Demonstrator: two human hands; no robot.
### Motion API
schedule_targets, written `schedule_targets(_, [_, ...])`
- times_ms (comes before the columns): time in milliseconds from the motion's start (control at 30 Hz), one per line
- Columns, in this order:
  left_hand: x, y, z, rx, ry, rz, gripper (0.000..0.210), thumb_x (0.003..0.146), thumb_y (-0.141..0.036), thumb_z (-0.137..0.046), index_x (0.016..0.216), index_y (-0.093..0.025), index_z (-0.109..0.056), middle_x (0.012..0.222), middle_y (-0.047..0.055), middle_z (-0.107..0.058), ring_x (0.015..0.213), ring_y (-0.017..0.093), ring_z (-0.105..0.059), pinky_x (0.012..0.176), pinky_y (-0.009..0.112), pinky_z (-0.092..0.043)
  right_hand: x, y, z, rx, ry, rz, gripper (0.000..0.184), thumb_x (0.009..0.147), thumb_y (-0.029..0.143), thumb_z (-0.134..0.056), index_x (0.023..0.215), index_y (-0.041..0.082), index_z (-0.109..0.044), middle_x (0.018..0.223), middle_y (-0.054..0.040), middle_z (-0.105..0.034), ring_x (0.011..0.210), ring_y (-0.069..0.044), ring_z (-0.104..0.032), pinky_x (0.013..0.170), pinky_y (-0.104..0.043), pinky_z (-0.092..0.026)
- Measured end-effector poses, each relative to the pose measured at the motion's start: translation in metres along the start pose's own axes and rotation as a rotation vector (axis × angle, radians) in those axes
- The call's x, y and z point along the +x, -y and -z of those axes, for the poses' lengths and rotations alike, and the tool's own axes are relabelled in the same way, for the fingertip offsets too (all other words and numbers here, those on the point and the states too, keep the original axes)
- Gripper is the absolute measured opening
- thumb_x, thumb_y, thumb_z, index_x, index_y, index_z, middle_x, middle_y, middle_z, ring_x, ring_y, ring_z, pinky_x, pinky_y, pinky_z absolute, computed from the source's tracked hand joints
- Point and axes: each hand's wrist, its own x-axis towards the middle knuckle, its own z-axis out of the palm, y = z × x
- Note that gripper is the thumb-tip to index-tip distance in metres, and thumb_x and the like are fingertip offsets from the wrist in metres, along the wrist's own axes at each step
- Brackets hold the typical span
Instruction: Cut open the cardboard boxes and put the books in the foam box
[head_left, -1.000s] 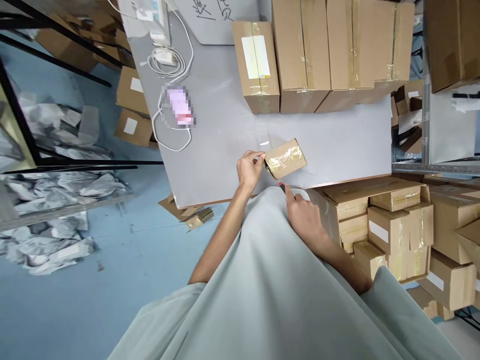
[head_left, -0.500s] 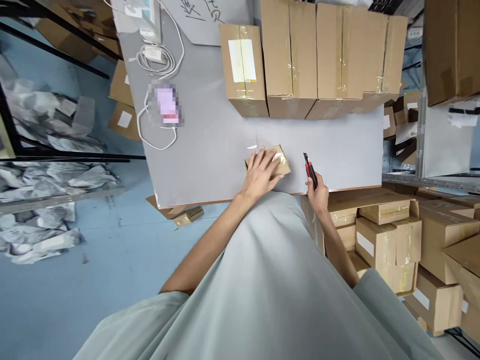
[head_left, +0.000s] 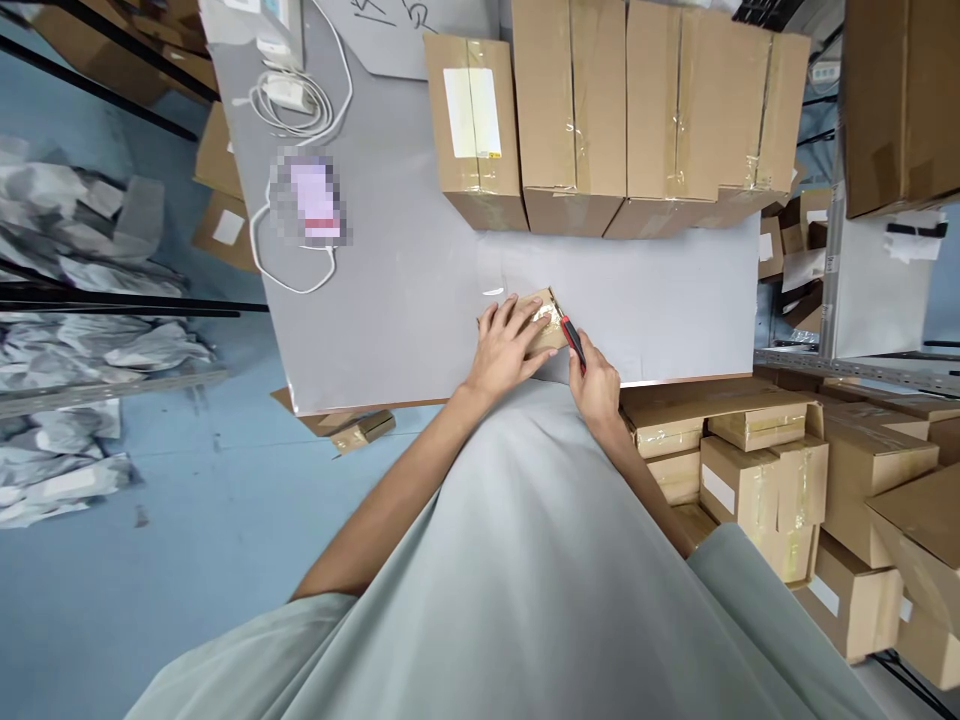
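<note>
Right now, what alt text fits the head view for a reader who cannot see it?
A person's left hand presses flat on a small taped cardboard box on a grey table, while the right hand holds a red utility knife against the box's right end. Larger cardboard boxes line the table's far side.

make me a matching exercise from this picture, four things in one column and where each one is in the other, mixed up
Things:
1. small taped box
2. red knife
3. white cable
4. labelled carton

Places:
A. far side of the table, upright in a row
B. under the left hand
C. in the grip of the right hand
D. looped at the table's left edge

Pairs: 1-B, 2-C, 3-D, 4-A
</note>
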Motion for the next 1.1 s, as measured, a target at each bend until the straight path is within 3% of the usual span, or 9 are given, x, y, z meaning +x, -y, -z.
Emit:
schedule_targets(367, [-0.004,0.012,0.003,-0.077,0.039,-0.103,0.066,0.097,-0.054,-0.074,0.158,-0.032,-0.064,0.175,0.012,-0.051,0.167,0.046,-0.033,0.133,0.067,-0.022,-0.026,0.051,0.003,-0.235,-0.003,-0.221,0.058,0.123,0.035,-0.027,0.178,0.017,-0.034,0.135,-0.0179,-0.075,0.103,-0.021,-0.08,0.083,-0.024,-0.056])
schedule_targets(600, [-0.005,0.019,0.001,-0.12,0.049,-0.148,0.069,0.099,-0.055,-0.071,0.162,-0.031,-0.061,0.177,0.014,-0.048,0.166,0.048,-0.033,0.132,0.069,-0.022,-0.025,0.074,0.007,-0.312,0.012,-0.292,0.057,0.123,0.033,-0.025,0.177,0.016,-0.032,0.134,-0.0196,-0.076,0.103,-0.022,-0.081,0.084,-0.026,-0.058])
schedule_targets(833, [-0.008,0.015,-0.001,-0.12,0.058,-0.181,0.068,0.102,-0.051,-0.067,0.165,-0.029,-0.058,0.176,0.016,-0.049,0.166,0.048,-0.033,0.131,0.07,-0.021,-0.029,0.093,0.029,-0.366,0.031,-0.332,0.05,0.121,0.03,-0.031,0.168,0.016,-0.043,0.122,-0.0191,-0.08,0.106,-0.025,-0.083,0.09,-0.031,-0.06])
schedule_targets(1100, [-0.007,0.015,0.001,-0.131,0.044,-0.187,0.067,0.101,-0.049,-0.069,0.164,-0.03,-0.06,0.173,0.016,-0.052,0.166,0.047,-0.034,0.132,0.07,-0.022,-0.027,0.101,0.029,-0.361,0.005,-0.361,0.039,0.119,0.023,-0.036,0.153,0.013,-0.054,0.116,-0.0189,-0.082,0.107,-0.026,-0.083,0.087,-0.03,-0.061])
